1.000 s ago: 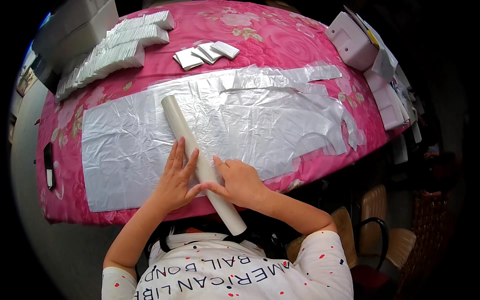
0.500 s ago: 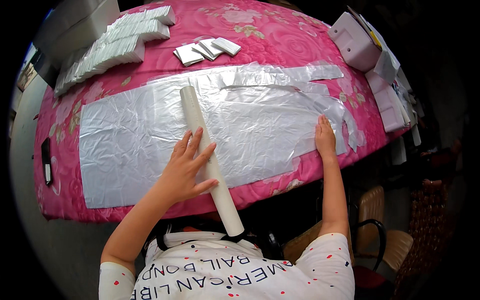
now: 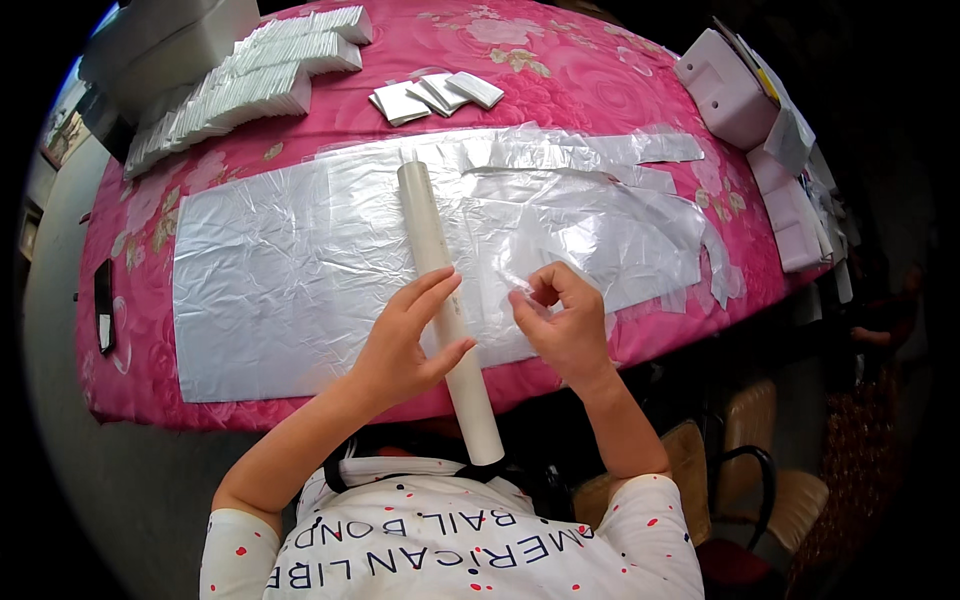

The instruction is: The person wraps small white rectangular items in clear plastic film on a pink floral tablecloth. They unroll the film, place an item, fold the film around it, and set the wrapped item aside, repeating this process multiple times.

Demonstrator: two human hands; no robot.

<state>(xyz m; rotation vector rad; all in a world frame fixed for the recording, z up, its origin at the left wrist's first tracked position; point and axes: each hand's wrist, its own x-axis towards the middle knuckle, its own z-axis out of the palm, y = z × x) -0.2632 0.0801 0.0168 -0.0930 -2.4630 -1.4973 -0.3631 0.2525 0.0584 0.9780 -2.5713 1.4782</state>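
A thin, translucent white plastic bag (image 3: pixel 270 290) with strap-like handles at its right end is spread flat and wrinkled across the table. Over its middle lies a long off-white tube (image 3: pixel 428 225), slanting toward me and jutting past the near table edge. My left hand (image 3: pixel 410 335) is at the tube, thumb and fingers apart to either side of it; whether it presses on the tube is hard to tell. Just right of the tube, my right hand (image 3: pixel 565 320) is closed in a pinch, with a bit of clear film rising at its fingertips.
A pink floral cloth (image 3: pixel 590 75) covers the table. Long rows of folded white packets (image 3: pixel 250 85) stand far left by a grey-white bin (image 3: pixel 165 55). Several silvery folded packets (image 3: pixel 437 95) lie beyond the bag. A phone-like black object (image 3: pixel 104 305) is at left, white foam boxes (image 3: pixel 725 90) at right.
My right hand has come left from the bag's handle end to beside the tube, going from flat to pinching. My left hand has shifted slightly right, its fingers nearer together.
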